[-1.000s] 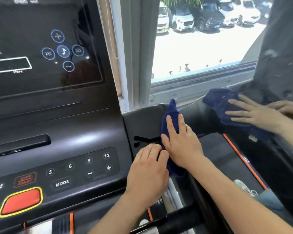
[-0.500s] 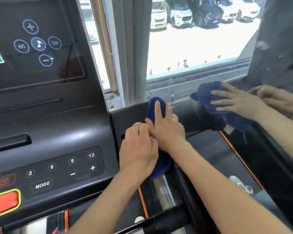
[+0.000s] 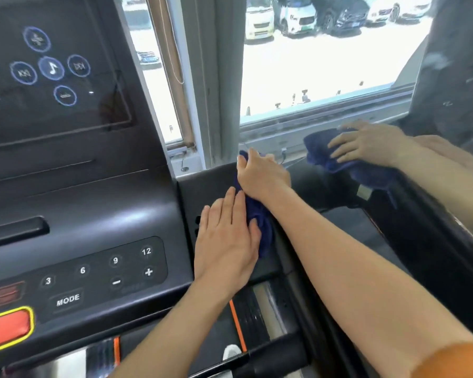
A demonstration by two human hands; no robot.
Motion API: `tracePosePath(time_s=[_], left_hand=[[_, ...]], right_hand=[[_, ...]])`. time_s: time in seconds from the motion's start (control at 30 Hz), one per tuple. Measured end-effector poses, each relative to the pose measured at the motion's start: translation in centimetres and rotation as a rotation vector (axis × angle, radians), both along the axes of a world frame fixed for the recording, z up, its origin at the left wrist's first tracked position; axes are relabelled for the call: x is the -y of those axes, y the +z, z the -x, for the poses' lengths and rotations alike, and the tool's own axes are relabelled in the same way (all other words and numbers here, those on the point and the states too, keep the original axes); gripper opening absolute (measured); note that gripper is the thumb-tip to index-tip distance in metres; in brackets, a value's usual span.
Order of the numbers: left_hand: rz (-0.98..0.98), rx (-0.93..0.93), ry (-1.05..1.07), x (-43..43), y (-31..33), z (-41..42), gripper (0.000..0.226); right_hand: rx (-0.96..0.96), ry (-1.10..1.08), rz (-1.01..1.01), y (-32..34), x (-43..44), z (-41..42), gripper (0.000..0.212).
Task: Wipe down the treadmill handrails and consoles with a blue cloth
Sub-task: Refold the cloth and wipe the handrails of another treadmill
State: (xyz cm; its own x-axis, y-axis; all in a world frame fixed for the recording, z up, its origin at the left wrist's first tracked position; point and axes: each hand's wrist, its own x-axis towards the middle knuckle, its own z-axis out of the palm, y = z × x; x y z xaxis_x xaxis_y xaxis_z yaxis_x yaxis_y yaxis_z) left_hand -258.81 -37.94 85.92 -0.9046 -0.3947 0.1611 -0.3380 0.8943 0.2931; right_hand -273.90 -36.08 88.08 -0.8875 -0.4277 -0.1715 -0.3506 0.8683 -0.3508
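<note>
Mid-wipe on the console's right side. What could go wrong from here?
1. The left hand lies flat right beside the keypad. A slip leftward might press + or 12 and change the speed.
2. The blue cloth is bunched narrow under the right hand, so strokes may miss some of the surface.

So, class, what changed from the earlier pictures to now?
The right hand slid forward along the blue cloth and now curls over its far end. The left hand uncurled and lies flat, thumb against the cloth. The cloth stays on the treadmill's side panel.
</note>
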Motion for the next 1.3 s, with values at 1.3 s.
tracePosePath(time_s=[1.3], left_hand=[[0.009, 0.344, -0.369, -6.9, -0.8, -13.3, 0.034]], right_hand=[[-0.191, -0.133, -0.401, -0.6, -18.5, -20.7, 0.072]])
